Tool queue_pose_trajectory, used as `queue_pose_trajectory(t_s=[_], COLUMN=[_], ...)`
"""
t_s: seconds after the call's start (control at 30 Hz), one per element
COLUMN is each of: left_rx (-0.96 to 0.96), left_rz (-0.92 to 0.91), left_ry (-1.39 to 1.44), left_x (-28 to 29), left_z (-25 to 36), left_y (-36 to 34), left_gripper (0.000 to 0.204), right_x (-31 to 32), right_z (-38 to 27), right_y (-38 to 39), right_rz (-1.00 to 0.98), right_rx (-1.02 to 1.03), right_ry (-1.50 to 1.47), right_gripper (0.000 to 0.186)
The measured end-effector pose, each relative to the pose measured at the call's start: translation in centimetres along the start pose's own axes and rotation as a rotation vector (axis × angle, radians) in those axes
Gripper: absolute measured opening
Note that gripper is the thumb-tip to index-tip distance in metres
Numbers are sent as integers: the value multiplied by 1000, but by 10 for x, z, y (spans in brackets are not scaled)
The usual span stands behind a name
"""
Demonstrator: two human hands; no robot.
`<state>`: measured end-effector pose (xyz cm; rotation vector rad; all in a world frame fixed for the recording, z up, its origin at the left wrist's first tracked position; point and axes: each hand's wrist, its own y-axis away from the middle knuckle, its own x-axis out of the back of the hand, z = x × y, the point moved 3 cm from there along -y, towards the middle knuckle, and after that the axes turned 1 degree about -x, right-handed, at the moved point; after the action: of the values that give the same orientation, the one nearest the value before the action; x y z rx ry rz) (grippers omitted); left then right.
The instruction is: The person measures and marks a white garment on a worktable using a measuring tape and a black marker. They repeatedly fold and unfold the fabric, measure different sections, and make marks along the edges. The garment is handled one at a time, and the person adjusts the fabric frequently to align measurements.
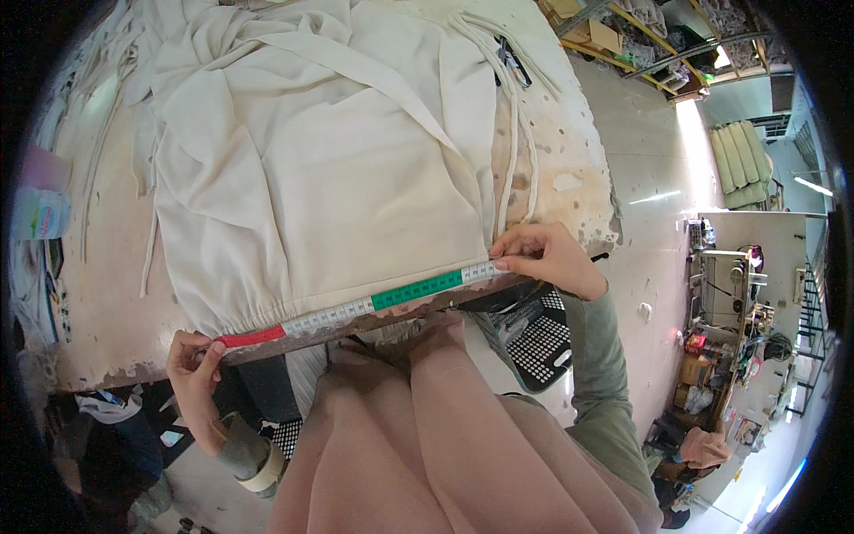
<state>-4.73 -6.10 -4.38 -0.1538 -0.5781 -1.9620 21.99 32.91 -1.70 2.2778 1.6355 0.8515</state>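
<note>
A cream fabric garment (356,151) with long ties and a gathered waistband lies on the worn wooden table (98,329). A measuring tape (418,287) in red, white and green sections is stretched along the garment's near edge at the table's front. My left hand (197,374) pinches the red end of the tape at the gathered corner on the left. My right hand (543,258) pinches the white stretch of tape at the right corner of the fabric, with fingers curled over the edge.
Black-handled scissors (516,67) lie near the ties at the back right. A plastic bottle (40,214) and more pale fabric (71,98) are at the left. Below the edge is a perforated black treadle (538,343). Shelves (640,36) and a cluttered workbench (721,320) stand along the right.
</note>
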Motion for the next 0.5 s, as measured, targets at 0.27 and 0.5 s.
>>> queue_pose_trajectory(t_s=[0.27,0.5], left_rx=[13,-22], left_rz=[-19,16], left_ry=[147,153], left_x=[3,1], left_z=[-8,-8], left_y=[0,1], left_gripper=[23,21], right_x=[-18,-16], right_z=[-19,-9], right_y=[5,1], right_rz=[246,319], right_rx=[30,4], right_ry=[385,355], right_gripper=[23,25])
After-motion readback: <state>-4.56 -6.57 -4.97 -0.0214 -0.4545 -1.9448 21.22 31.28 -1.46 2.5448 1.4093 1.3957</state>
